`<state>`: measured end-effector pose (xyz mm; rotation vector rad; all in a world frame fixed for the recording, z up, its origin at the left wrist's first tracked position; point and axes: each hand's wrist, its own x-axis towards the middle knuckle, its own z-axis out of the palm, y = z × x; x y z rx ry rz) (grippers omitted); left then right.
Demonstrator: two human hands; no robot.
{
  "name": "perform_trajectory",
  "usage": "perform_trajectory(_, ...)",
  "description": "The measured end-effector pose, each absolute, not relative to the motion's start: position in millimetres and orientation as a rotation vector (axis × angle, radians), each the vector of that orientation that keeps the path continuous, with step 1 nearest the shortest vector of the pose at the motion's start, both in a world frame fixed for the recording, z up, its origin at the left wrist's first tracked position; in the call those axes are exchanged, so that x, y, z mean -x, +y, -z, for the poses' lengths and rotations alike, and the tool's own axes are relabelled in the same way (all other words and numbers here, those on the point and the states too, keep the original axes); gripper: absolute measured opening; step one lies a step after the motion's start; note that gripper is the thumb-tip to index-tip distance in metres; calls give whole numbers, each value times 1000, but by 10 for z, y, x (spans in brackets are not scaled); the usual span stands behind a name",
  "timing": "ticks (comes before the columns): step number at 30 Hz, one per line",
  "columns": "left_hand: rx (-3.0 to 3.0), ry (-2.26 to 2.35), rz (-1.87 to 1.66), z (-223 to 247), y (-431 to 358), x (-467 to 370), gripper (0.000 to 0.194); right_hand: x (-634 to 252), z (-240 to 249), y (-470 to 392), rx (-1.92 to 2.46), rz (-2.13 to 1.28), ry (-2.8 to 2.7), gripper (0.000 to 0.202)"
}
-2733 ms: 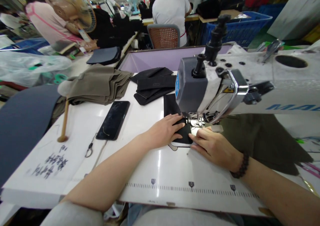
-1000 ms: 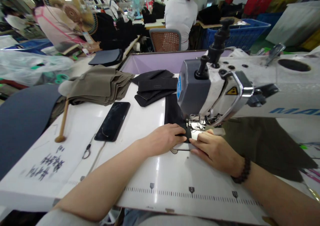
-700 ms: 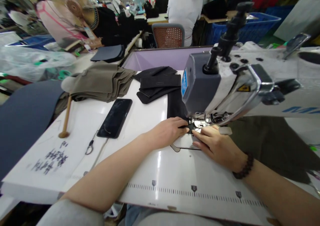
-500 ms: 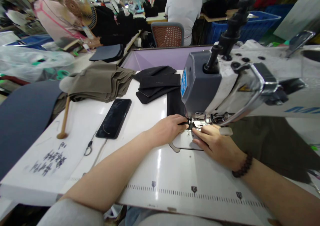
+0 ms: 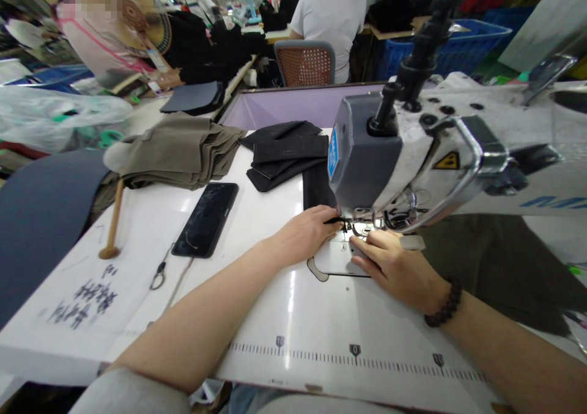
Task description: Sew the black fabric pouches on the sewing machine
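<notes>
A sewing machine (image 5: 367,151) stands over the white table, its needle area right in front of my hands. My left hand (image 5: 312,233) lies left of the presser foot, fingers closed on the edge of a black fabric piece (image 5: 317,188) that runs back beside the machine head. Its fingertips are partly hidden by the cloth. My right hand (image 5: 394,264), with a dark beaded bracelet (image 5: 447,304) on the wrist, rests its stretched fingers on the metal needle plate (image 5: 337,260). No cloth shows under its fingertips.
Folded black pieces (image 5: 287,154) and a brown fabric stack (image 5: 174,148) lie at the back left. A phone (image 5: 206,218) and a wooden-handled tool (image 5: 112,230) lie nearer. Dark fabric (image 5: 509,261) spreads under the machine arm. A person (image 5: 330,22) sits ahead.
The black cloth edge has moved left, away from my right fingertips, and bare plate shows between the hands. My left hand keeps its hold. The whole view has shifted slightly.
</notes>
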<state>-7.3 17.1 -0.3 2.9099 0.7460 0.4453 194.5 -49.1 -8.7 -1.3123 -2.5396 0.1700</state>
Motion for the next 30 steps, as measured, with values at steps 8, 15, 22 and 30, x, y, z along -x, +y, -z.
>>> perform_trajectory(8,-2912,732,-465,10,176,82,23,-1945,80,-486,1313,-151,-2549,31)
perform_trajectory(15,-2909,721,-480,-25,149,72,25,-1959,85,-481,1277,-146,-2544,30)
perform_trajectory(22,-2889,743,-451,-30,135,67,23,-1969,104,-481,1278,-140,-2550,31)
perform_trajectory(30,-2926,781,-360,-64,167,61,24,-1943,60,-486,1276,-92,-2549,29)
